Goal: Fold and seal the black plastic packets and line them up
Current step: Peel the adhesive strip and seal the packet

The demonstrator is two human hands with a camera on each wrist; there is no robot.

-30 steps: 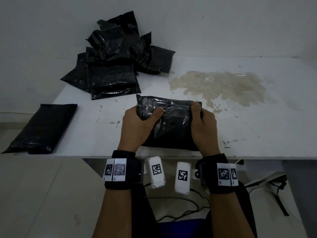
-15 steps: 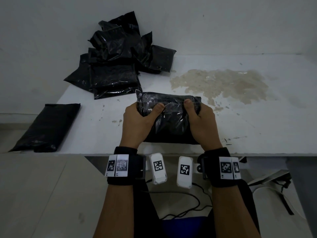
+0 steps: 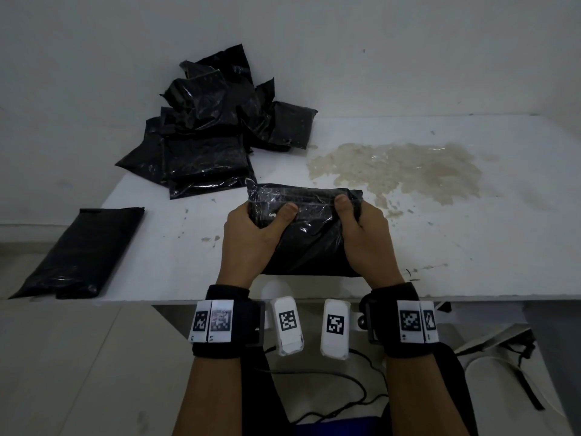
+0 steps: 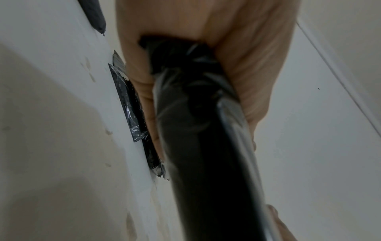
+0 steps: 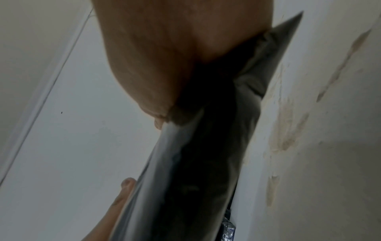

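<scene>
A black plastic packet (image 3: 309, 237) lies near the front edge of the white table (image 3: 456, 247), its top folded over. My left hand (image 3: 251, 237) grips its left end, thumb on the folded flap. My right hand (image 3: 364, 234) grips its right end, thumb on the same flap. In the left wrist view the packet (image 4: 206, 146) fills the palm of my left hand (image 4: 237, 65). The right wrist view has my right hand (image 5: 164, 57) curled over the packet (image 5: 195, 163). The fingers of both hands are hidden behind the packet.
A heap of several black packets (image 3: 213, 140) sits at the back left of the table. One flat packet (image 3: 81, 253) lies at the table's left front corner, overhanging it. A brownish stain (image 3: 402, 171) spreads at the back right. Cables and a strap hang below the table.
Both thumbs have slid inward along the folded flap, the right one more. The packet's top edge has rolled further toward me; the packet stays in place.
</scene>
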